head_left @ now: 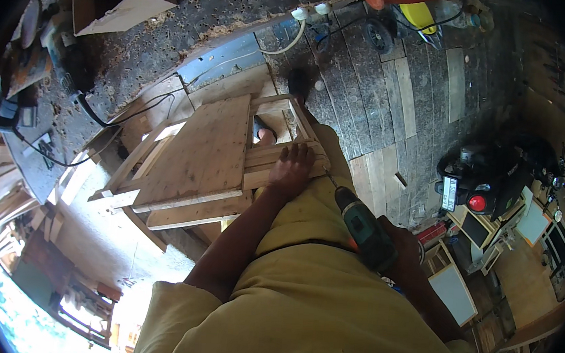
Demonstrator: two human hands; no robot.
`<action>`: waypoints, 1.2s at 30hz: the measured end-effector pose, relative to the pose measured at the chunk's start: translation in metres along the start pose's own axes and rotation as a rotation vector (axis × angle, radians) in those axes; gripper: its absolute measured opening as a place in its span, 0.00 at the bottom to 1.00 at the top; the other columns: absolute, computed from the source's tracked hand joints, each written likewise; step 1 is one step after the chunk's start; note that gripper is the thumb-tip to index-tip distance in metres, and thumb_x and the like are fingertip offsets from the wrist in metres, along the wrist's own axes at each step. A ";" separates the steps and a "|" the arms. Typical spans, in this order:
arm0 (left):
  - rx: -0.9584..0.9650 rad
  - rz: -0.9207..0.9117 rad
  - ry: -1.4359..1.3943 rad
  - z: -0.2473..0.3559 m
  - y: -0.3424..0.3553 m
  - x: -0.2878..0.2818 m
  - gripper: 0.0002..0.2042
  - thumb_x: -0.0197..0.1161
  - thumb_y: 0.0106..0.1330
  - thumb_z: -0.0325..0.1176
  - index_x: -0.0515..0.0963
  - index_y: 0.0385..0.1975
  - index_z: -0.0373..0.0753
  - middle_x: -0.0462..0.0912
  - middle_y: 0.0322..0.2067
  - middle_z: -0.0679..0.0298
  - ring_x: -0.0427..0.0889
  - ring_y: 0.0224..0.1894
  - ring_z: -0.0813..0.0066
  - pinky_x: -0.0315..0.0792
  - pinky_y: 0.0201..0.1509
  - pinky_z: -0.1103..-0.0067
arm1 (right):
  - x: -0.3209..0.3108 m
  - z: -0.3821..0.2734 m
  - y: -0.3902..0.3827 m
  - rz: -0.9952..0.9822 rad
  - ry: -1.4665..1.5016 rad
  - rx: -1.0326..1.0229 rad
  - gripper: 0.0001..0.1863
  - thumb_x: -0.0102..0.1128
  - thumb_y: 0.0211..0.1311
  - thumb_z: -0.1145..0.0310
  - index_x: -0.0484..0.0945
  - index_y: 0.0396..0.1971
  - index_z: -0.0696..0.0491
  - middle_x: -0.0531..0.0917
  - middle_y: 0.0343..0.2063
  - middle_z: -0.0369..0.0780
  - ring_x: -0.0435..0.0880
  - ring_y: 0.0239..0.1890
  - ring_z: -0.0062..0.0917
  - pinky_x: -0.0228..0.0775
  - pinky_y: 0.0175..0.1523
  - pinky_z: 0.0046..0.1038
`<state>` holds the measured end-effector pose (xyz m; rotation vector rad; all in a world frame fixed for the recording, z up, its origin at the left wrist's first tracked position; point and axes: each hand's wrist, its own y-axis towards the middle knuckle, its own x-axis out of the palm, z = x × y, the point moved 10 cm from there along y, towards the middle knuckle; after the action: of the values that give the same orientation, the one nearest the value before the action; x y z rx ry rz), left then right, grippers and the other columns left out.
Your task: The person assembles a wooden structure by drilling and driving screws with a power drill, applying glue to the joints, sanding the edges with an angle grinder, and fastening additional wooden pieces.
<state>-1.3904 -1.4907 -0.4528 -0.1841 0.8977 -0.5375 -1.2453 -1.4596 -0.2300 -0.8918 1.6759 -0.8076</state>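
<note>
A pale wooden furniture frame with a flat plank panel (198,150) stands tilted against my legs. My left hand (293,171) grips its near corner, fingers laid over the stacked rails (267,159). In my right hand (402,247) is a dark green power drill (365,233), held by its handle, much of which is hidden behind the body. The drill's thin bit points up and left at the end of the rails, close beside my left hand. Whether the bit touches the wood I cannot tell.
A pitted workbench (222,12) runs along the top left, bearing an open cardboard box (120,8) and a corded power tool (63,60). Its black cable (107,125) hangs near the frame. At the right a motorcycle (488,179) stands by several framed boards (452,296).
</note>
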 end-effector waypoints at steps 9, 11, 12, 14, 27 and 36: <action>0.020 0.070 0.010 0.003 0.000 -0.010 0.29 0.68 0.51 0.32 0.69 0.54 0.34 0.73 0.58 0.48 0.73 0.62 0.52 0.69 0.64 0.62 | 0.001 0.001 0.002 -0.013 0.006 0.030 0.21 0.69 0.50 0.53 0.72 0.35 0.49 0.83 0.23 0.47 0.85 0.29 0.48 0.74 0.33 0.46; 0.011 0.052 0.001 0.002 0.001 -0.008 0.29 0.69 0.50 0.32 0.69 0.54 0.34 0.74 0.58 0.49 0.73 0.61 0.52 0.69 0.64 0.62 | 0.004 0.004 0.002 -0.028 -0.002 0.055 0.21 0.70 0.50 0.53 0.72 0.35 0.49 0.83 0.23 0.47 0.85 0.30 0.48 0.74 0.34 0.47; 0.005 0.035 -0.010 0.002 0.002 -0.005 0.30 0.69 0.49 0.32 0.69 0.55 0.34 0.74 0.57 0.49 0.74 0.61 0.52 0.69 0.63 0.63 | 0.003 0.004 0.002 -0.017 -0.009 0.041 0.21 0.69 0.50 0.53 0.72 0.35 0.49 0.83 0.24 0.47 0.85 0.30 0.48 0.74 0.34 0.47; 0.006 0.059 0.021 0.002 0.002 -0.006 0.30 0.70 0.48 0.32 0.69 0.54 0.34 0.74 0.57 0.49 0.74 0.60 0.52 0.70 0.63 0.63 | 0.002 0.002 0.003 -0.007 -0.015 0.027 0.21 0.69 0.50 0.52 0.72 0.35 0.50 0.83 0.24 0.47 0.85 0.30 0.49 0.74 0.34 0.47; -0.014 0.038 -0.030 0.004 0.007 -0.013 0.29 0.70 0.49 0.33 0.70 0.53 0.33 0.75 0.54 0.51 0.75 0.59 0.56 0.72 0.60 0.66 | 0.004 0.008 0.008 -0.041 0.053 0.031 0.19 0.68 0.51 0.55 0.72 0.34 0.50 0.83 0.24 0.48 0.85 0.31 0.50 0.75 0.35 0.46; -0.002 0.044 0.001 0.006 0.008 -0.012 0.33 0.73 0.50 0.38 0.69 0.56 0.34 0.74 0.57 0.50 0.75 0.60 0.54 0.71 0.62 0.64 | 0.000 0.008 0.012 -0.035 0.110 0.034 0.16 0.66 0.53 0.56 0.72 0.33 0.50 0.83 0.24 0.48 0.84 0.30 0.50 0.74 0.34 0.46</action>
<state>-1.3886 -1.4784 -0.4435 -0.1657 0.9011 -0.4963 -1.2395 -1.4543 -0.2417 -0.8689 1.7409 -0.9204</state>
